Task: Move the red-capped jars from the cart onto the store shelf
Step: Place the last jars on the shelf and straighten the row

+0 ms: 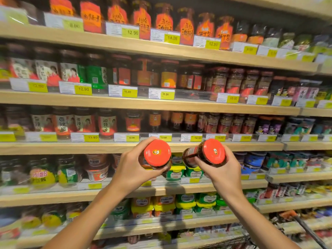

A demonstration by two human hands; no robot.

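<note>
Two dark glass jars with round red caps, the left jar (157, 155) and the right jar (206, 153), are held tilted, caps toward the camera, before the wooden store shelf's front edge (71, 147).

one head-worn view faces the store shelf (143, 103) close up, angled slightly upward.

Two bare forearms, slim and smooth, uncovered along the whole visible length below the wooden shelf edge (71, 148). Left hand (133, 169) bare too, just under that shelf edge: long slender fingers, rounded knuckles, a broad flat back narrowing to a thin wrist. Right hand (221, 169) likewise bare, at the same level under the shelf edge and to the right of the left hand, with a long thumb and a slim wrist. Faint tendon lines on both wrists. Nails too blurred to make out.
</note>
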